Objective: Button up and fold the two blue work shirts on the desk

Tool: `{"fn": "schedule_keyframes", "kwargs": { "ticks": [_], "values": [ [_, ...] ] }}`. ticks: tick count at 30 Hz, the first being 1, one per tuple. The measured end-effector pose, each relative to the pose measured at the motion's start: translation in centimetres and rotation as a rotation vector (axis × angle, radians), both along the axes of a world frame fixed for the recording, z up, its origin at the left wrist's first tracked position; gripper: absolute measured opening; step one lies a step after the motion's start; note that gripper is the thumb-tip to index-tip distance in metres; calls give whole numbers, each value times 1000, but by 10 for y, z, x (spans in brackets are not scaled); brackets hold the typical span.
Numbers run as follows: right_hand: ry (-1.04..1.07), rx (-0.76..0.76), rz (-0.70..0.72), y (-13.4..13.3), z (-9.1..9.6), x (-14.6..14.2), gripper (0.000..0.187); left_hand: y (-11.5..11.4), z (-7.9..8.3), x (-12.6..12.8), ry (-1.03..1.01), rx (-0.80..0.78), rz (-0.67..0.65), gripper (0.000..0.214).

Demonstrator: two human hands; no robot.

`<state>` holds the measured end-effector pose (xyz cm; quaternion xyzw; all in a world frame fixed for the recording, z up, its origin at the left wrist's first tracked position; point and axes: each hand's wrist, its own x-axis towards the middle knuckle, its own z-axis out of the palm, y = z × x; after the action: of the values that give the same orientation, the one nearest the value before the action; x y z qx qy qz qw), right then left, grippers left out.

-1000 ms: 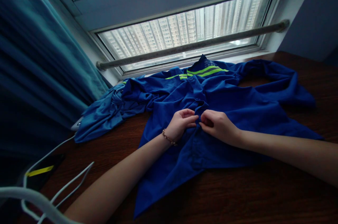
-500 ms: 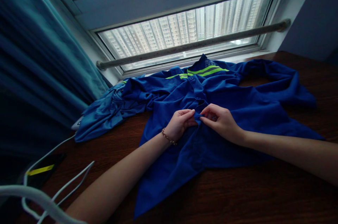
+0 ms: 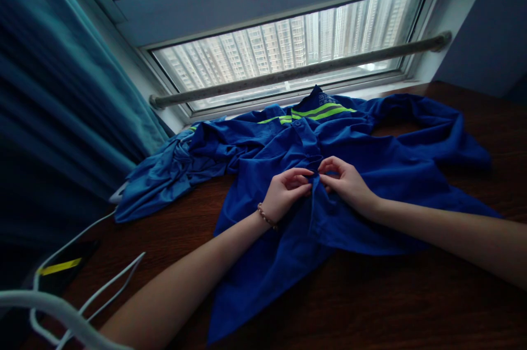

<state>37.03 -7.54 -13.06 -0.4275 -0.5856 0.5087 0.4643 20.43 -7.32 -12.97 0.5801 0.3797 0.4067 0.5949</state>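
Observation:
A blue work jacket (image 3: 370, 163) with yellow-green and grey stripes across its chest lies spread on the dark wooden table. My left hand (image 3: 286, 192), a beaded bracelet on its wrist, closes on the jacket's front edge near the middle. Just right of it, my right hand (image 3: 346, 181) pinches the same front edge between thumb and forefinger. The fingertips of both hands are close together on the cloth. Whether a button lies between them I cannot tell. Higher up the front, a round button (image 3: 297, 125) shows below the stripes.
Lighter blue clothing (image 3: 154, 179) lies bunched at the left. White cables (image 3: 61, 306) cross the lower left, near a dark flat object with a yellow strip (image 3: 61, 267). A window with a metal rail (image 3: 296, 71) stands behind the table (image 3: 391, 300), with a curtain (image 3: 82, 92) on the left.
Both hands have shifted slightly up the jacket front, the right one also a little to the right. The jacket's lower front edge now overlaps differently, its right panel lifted and folded.

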Motion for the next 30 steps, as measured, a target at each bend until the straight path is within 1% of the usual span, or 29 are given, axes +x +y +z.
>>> {"fn": "schedule_keyframes", "kwargs": {
  "ticks": [2, 5, 8, 10, 14, 17, 20, 24, 28, 30],
  "values": [
    [7, -18, 9, -1, 2, -1, 25, -2, 0, 1, 44, 50, 4, 36],
    [-7, -48, 88, -3, 4, -3, 26, -4, -2, 1, 112, 104, 6, 41],
    [13, -86, 121, -4, 4, -3, 21, -5, -1, 2, 157, 138, -11, 47],
    [95, -162, 132, -2, 3, -2, 17, -5, 0, 2, 165, 153, -19, 49],
    [281, -398, 173, 2, 5, 2, 15, -4, -1, 2, 123, 133, -9, 41],
    [354, -481, 231, 5, 5, 5, 14, -2, -3, 2, 77, 95, 4, 37],
    [365, -505, 267, 9, 3, 6, 16, -1, -5, 1, 51, 62, 18, 36],
    [330, -465, 232, 13, 0, 6, 20, -2, -1, 0, 51, 72, 38, 35],
    [315, -433, 193, 12, 2, 5, 22, -6, 5, 0, 71, 180, 141, 45],
    [307, -426, 184, 11, 3, 5, 23, -8, 6, 0, 88, 242, 193, 45]
  ]
}}
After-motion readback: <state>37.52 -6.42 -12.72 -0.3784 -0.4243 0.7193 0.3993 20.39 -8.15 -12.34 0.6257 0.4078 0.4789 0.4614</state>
